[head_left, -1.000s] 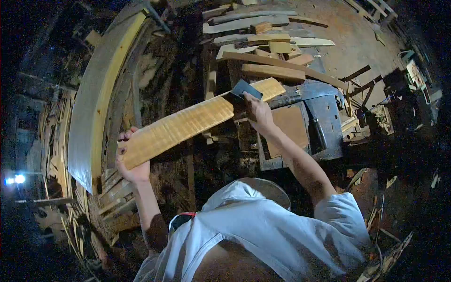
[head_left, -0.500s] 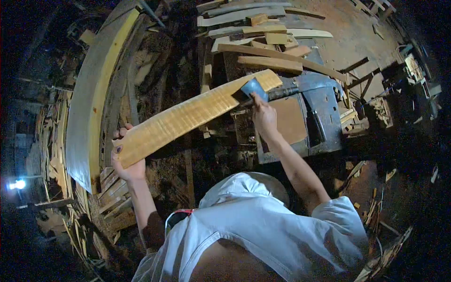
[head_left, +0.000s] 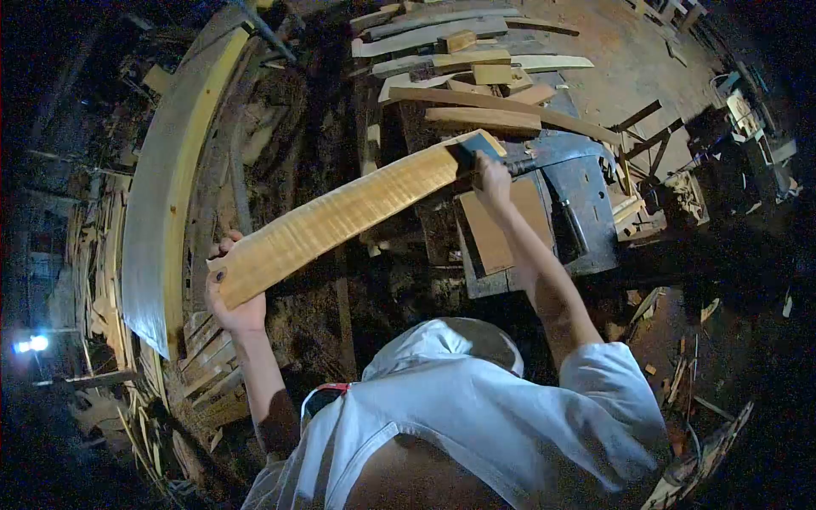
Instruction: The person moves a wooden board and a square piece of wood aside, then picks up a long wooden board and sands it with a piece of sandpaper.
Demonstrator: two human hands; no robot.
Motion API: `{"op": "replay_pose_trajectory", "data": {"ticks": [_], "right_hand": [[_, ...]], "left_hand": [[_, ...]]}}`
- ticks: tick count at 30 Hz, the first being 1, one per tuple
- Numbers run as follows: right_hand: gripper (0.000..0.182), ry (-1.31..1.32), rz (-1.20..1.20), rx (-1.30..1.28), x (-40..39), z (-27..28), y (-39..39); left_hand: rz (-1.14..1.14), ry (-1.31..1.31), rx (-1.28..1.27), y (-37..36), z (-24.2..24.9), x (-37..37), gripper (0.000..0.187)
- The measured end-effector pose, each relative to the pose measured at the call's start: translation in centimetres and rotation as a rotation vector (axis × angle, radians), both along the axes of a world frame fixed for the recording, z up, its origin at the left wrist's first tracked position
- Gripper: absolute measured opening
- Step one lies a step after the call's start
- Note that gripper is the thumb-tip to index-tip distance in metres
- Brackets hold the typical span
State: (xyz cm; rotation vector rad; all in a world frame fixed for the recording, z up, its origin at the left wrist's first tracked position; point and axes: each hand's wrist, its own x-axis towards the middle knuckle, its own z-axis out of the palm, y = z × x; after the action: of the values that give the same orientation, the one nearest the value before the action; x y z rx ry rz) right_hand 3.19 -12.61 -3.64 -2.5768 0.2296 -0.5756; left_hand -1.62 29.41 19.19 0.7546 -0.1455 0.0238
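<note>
A long, slightly curved wooden board [head_left: 340,211] with wavy grain slants up to the right across the view. My left hand [head_left: 239,310] grips its lower left end beside a dark knot, fingertips curling over the far edge. My right hand [head_left: 493,180] is closed on a flat blue piece [head_left: 481,146], which lies against the board's face close to the upper right end. The kind of this blue piece cannot be made out. Below my right hand a brown rectangular sheet [head_left: 501,234] rests on a dark bench top [head_left: 595,191].
A dark-handled tool [head_left: 575,228] lies on the bench. Behind it are several curved wooden pieces [head_left: 484,119] and small blocks. A large plank [head_left: 170,195] stands at left, near stacked offcuts [head_left: 212,365]. A bright lamp [head_left: 34,343] shines at far left.
My right hand has slid the blue piece up and right along the board toward its far end. My left hand keeps its grip on the lower end.
</note>
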Motion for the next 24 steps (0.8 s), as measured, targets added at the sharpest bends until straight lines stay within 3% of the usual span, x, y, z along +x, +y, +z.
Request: {"op": "replay_pose_trajectory", "data": {"ticks": [3, 7, 9, 10, 11, 13, 15, 17, 21, 23, 24], "right_hand": [[0.039, -0.034, -0.04, -0.082, 1.8, -3.1, -0.3], [0.049, -0.272, 0.191, -0.069, -2.7, 5.1, 5.1], [0.048, -0.13, 0.275, 0.035, -2.9, 5.3, 4.2], [0.046, 0.099, 0.148, 0.228, -0.4, 2.9, 3.5], [0.034, -0.224, 0.057, -0.124, 1.0, 0.8, 2.7], [0.029, 0.094, 0.11, -0.065, 2.4, 3.6, 3.6], [0.033, -0.063, 0.189, 0.195, 2.9, -1.0, 5.9], [0.046, -0.347, 0.307, 0.036, -0.7, 5.9, 9.4], [0.033, 0.08, 0.237, 0.141, 0.2, 7.6, 7.8], [0.034, 0.096, 0.292, 0.209, 1.6, 4.6, 7.1], [0.036, -0.156, 0.296, 0.175, 2.4, 1.7, 8.0]], "left_hand": [[-0.002, 0.05, 0.089, -0.4, 0.9, -0.6, 0.04], [-0.121, 0.182, 0.202, -0.5, 2.1, -1.5, 0.048], [-0.035, 0.283, 0.356, 0.3, 2.1, -1.4, 0.048], [0.029, 0.362, 0.504, 0.5, 2.1, -1.3, 0.048], [0.036, 0.361, 0.506, 0.6, 2.0, -1.5, 0.048], [0.117, 0.469, 0.613, 0.6, 2.2, -1.7, 0.044], [0.132, 0.454, 0.607, 0.4, 2.4, -1.4, 0.043], [0.148, 0.469, 0.591, 0.2, 2.2, -1.8, 0.042], [0.194, 0.444, 0.61, 0.5, 1.7, -1.9, 0.046], [0.219, 0.446, 0.6, 0.5, 1.8, -2.2, 0.044], [0.226, 0.437, 0.576, -0.1, 2.1, -2.4, 0.042]]}}
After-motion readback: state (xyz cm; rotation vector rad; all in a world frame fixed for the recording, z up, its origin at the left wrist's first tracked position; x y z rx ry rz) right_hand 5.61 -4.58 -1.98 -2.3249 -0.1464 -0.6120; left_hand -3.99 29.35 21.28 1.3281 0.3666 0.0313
